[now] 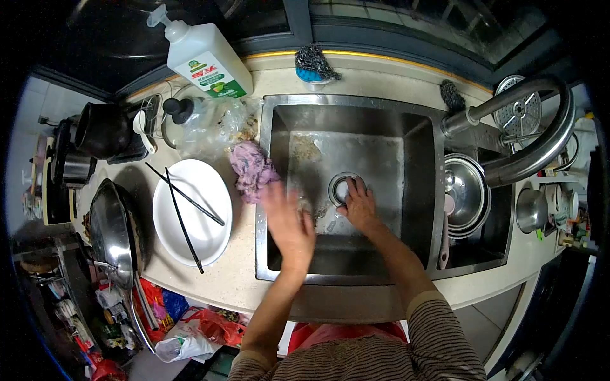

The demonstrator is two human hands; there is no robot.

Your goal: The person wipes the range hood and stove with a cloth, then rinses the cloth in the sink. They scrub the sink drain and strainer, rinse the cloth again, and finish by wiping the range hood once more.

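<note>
In the stainless steel sink (375, 152), my right hand (360, 206) reaches down to the round drain (338, 189), fingers over its right part. Whether the fingertips grip anything there is hidden. My left hand (287, 222), blurred by motion, is spread above the sink's left edge and holds nothing. Just beyond its fingertips a crumpled purple cloth (252, 170) lies on the counter against the sink rim. Brownish food scraps (306, 149) lie on the sink floor at the back left.
Left on the counter (190, 277) are a white oval dish (190, 238) with black chopsticks, a lidded pan (113, 232), plastic bags (222, 124) and a large pump bottle (213, 63). A curved faucet (553, 149) and metal bowls (462, 203) stand right.
</note>
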